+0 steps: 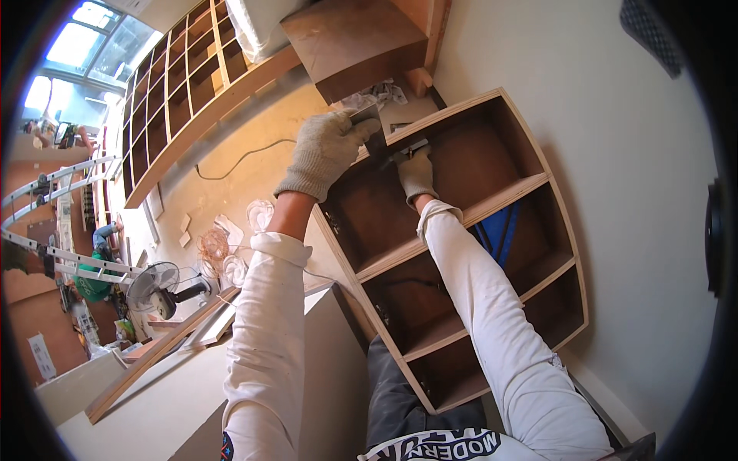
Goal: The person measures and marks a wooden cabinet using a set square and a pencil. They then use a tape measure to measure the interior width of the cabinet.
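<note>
My left hand [323, 154], in a knitted work glove, is closed on the edge of a small flat dark panel [374, 132] at the far end of a wooden cabinet [453, 201]. My right hand [417, 174], also gloved, reaches into the cabinet's far compartment. Its fingers are curled round something with a shiny metal part [416, 146], too small to name. The cabinet has brown compartments with pale plywood edges. Dark hinge fittings [330, 218] sit along its left side. A blue triangular piece [500, 234] lies in the compartment under my right forearm.
Beyond the cabinet stands a brown box [357, 46]. A large gridded wooden shelf frame [173, 100] is at the upper left. To the left are a fan [163, 292], a ladder [77, 265], a coil of wire [217, 246] and a loose cable [238, 161]. A pale wall [638, 192] rises on the right.
</note>
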Demonstrator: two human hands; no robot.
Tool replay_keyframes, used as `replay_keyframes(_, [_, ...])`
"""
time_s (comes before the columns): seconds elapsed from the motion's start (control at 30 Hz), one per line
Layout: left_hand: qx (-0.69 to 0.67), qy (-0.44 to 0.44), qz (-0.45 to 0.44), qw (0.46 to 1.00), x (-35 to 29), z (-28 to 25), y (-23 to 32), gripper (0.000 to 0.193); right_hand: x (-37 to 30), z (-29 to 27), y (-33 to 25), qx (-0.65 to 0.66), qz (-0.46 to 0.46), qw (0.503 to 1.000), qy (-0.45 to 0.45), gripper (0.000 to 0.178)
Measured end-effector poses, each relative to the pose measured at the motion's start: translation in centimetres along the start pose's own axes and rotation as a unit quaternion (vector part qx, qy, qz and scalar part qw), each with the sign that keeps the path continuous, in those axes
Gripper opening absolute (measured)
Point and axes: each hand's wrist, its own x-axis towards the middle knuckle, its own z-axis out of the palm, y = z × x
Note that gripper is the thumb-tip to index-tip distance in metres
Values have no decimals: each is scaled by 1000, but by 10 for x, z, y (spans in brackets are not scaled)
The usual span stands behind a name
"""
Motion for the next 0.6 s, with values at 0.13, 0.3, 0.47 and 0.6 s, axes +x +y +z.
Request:
replay_keyframes(0.13, [23, -6, -4, 1000, 1, 2, -5, 33, 2, 0, 0, 5, 11, 1000, 6, 72])
replay_keyframes(0.3, [-32, 22, 31, 999, 3, 6, -16, 33, 0, 2, -3, 47, 6, 999, -1, 66])
replay_keyframes(0.47, [-4, 26, 24, 999, 3, 6, -13, 31, 3, 4, 1, 35, -8, 999, 15, 64])
replay_keyframes(0.6, [-27, 2, -7, 1000, 2, 3, -14, 29, 9, 10, 11, 32, -19, 999, 26, 66])
